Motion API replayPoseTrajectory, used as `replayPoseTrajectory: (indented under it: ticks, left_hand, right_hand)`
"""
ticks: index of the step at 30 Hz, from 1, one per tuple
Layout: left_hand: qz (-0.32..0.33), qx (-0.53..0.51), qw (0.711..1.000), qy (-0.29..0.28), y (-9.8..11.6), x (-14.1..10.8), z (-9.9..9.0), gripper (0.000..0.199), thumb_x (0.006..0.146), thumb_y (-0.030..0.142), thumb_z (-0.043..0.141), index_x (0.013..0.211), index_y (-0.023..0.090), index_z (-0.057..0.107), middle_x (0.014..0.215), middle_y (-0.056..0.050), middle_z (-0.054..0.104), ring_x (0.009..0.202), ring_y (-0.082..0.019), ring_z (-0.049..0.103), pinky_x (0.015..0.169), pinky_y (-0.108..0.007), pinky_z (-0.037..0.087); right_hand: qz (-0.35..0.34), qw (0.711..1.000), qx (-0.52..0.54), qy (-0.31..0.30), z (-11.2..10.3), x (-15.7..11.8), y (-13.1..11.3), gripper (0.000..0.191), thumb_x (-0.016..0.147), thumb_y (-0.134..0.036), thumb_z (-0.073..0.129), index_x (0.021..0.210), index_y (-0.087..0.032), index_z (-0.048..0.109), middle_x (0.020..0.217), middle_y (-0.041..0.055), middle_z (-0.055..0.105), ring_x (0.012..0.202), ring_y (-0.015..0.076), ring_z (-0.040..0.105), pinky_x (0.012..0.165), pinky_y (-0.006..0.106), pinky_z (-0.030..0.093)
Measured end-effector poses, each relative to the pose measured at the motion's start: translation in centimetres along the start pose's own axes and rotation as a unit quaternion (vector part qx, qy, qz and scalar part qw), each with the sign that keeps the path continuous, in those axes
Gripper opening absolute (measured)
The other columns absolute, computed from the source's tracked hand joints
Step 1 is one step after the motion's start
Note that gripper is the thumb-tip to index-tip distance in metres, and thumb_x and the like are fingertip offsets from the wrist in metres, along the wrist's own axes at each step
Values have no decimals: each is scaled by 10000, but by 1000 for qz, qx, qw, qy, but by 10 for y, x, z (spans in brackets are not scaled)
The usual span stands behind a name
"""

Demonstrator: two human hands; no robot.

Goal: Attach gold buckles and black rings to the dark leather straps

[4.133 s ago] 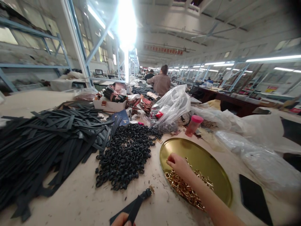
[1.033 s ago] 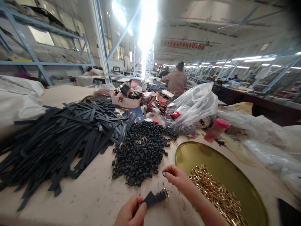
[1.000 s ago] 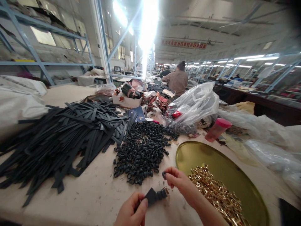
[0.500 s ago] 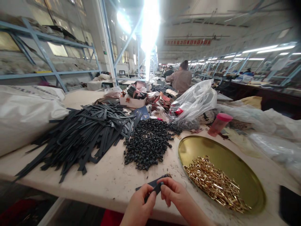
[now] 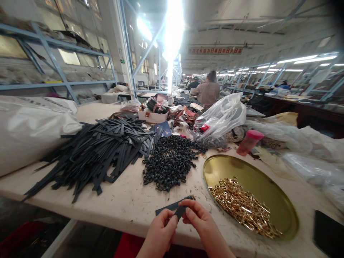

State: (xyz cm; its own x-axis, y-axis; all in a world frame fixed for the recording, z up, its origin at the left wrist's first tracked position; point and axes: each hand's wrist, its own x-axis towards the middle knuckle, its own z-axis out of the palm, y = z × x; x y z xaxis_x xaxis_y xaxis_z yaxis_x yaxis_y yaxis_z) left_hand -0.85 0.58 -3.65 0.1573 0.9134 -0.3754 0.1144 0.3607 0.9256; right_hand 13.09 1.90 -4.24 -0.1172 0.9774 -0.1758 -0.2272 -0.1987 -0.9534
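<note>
Near the table's front edge, my left hand (image 5: 163,227) and my right hand (image 5: 198,218) pinch one short black strap (image 5: 179,212) between them. The left fingers grip its lower part, and the right thumb and forefinger close on its upper end. Just beyond my fingers another black strap (image 5: 168,208) lies flat on the table, with a bit of gold metal at its far end. A heap of small black loops (image 5: 172,161) sits farther back. To the left spreads a large pile of black straps (image 5: 107,150). On the right, gold metal pieces (image 5: 247,208) fill part of a round gold tray (image 5: 231,165).
A pink-lidded jar (image 5: 249,142) stands behind the tray, near a clear plastic bag (image 5: 224,114). A white sack (image 5: 32,132) takes up the left end. A black flat object (image 5: 328,231) lies at the right edge. One person (image 5: 208,92) sits farther back.
The strap in my hands now shows more of its flat face, and my right fingers have shifted slightly at its upper end. The whole view has moved a little.
</note>
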Motion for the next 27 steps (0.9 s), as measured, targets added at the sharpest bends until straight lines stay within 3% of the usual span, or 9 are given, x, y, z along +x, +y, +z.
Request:
replayPoseTrajectory:
  ticks: [4, 12, 16, 20, 27]
  left_hand:
    - [4, 0, 1000, 15, -6, 3, 7, 245, 747, 437, 416, 673, 204, 406, 339, 119, 360, 264, -44, 240, 303, -164, 163]
    - [37, 47, 998, 12, -6, 8, 6, 189, 775, 357, 403, 672, 202, 435, 407, 104, 359, 344, -73, 314, 382, -189, 252]
    - [44, 109, 993, -5, 3, 6, 0, 201, 784, 345, 417, 655, 196, 457, 465, 74, 409, 405, -91, 382, 415, -199, 277]
    - [41, 111, 993, -15, 6, 4, 2, 199, 796, 319, 396, 646, 199, 448, 474, 76, 392, 400, -94, 373, 420, -203, 287]
    - [112, 96, 988, 34, 7, -1, 3, 224, 826, 314, 400, 754, 165, 552, 689, -3, 567, 657, -143, 504, 613, -220, 378]
  right_hand:
    - [22, 993, 112, 18, 10, -3, 4, 337, 690, -397, 660, 947, -181, 639, 930, 62, 675, 930, 210, 590, 863, 350, 439]
    - [23, 973, 221, 67, 25, -1, 20, 389, 652, -440, 686, 975, -226, 642, 1020, 64, 672, 994, 227, 584, 924, 387, 404]
    - [-10, 980, 183, 79, 23, -3, 29, 414, 670, -437, 671, 1029, -239, 617, 1066, 77, 659, 1029, 254, 571, 953, 444, 377]
    - [-77, 985, 88, 130, 26, -5, 36, 397, 732, -412, 616, 1096, -257, 577, 1116, 64, 637, 1088, 235, 530, 996, 421, 331]
    - [2, 984, 167, 67, 34, -6, 29, 458, 684, -430, 652, 1099, -255, 567, 1067, 63, 654, 999, 227, 576, 909, 393, 415]
